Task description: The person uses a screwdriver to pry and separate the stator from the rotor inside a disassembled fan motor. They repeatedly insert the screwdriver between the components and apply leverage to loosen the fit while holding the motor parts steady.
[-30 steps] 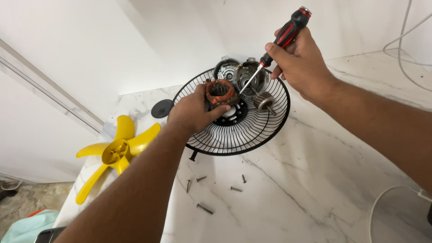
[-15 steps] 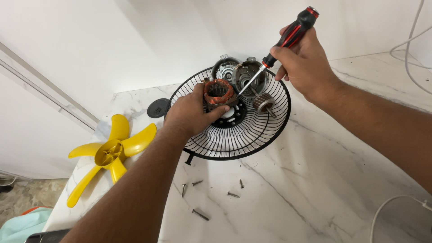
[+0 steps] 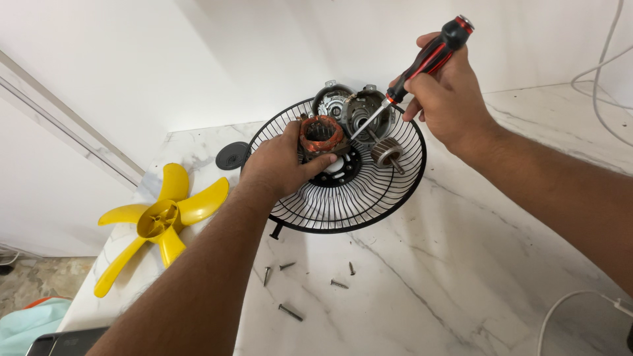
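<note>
Copper-wound stator point(image 3: 322, 135) in left hand point(image 3: 280, 165), screwdriver point(image 3: 422, 62) in right hand point(image 3: 448, 99), over grille point(image 3: 389, 191)

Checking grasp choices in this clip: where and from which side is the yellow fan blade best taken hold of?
Probably at the central hub of the yellow fan blade, coming from above. It lies flat on the marble counter near the left edge, apart from the wire guard, hub raised and facing up. The blades are thin, curved and hug the surface, so they offer a poorer hold.
</note>
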